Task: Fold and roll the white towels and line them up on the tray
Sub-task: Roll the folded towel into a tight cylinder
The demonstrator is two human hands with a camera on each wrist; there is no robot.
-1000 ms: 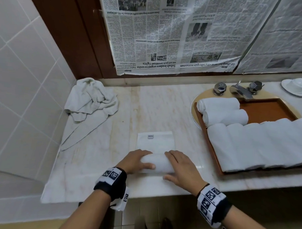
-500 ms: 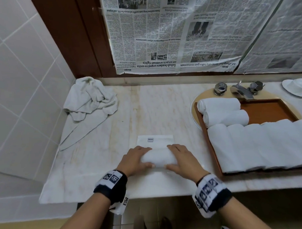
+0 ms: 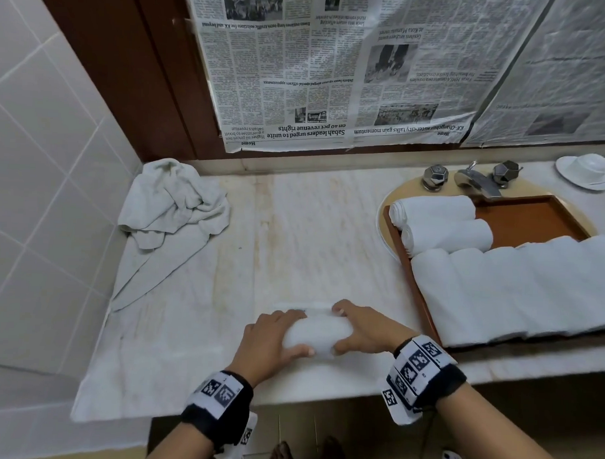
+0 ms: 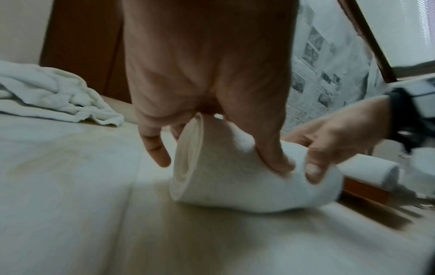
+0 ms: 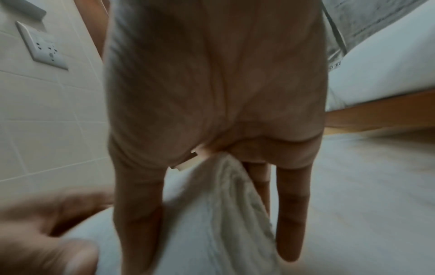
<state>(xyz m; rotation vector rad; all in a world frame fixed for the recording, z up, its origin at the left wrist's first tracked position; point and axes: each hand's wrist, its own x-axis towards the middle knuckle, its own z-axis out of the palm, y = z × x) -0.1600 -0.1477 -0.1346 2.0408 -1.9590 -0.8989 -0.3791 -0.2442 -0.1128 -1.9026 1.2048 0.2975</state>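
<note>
A white towel roll [image 3: 316,334] lies near the front edge of the marble counter [image 3: 311,229]. Only a thin strip of its flat tail shows beyond it. My left hand [image 3: 271,338] grips the roll's left end, thumb on the near side and fingers over the top; the spiral end [image 4: 188,158] shows in the left wrist view. My right hand [image 3: 362,329] grips the right end [image 5: 235,214] the same way. The brown tray [image 3: 521,219] on the right holds several rolled white towels [image 3: 511,288].
A crumpled white towel [image 3: 173,204] lies at the back left against the tiled wall. Faucet and taps [image 3: 474,177] stand behind the tray, a white cup and saucer [image 3: 586,169] at the far right. Newspaper [image 3: 334,69] covers the back wall.
Both hands have rolled the towel away from me; the flat tail shrank from a wide panel to a thin strip, and the roll grew thicker.
</note>
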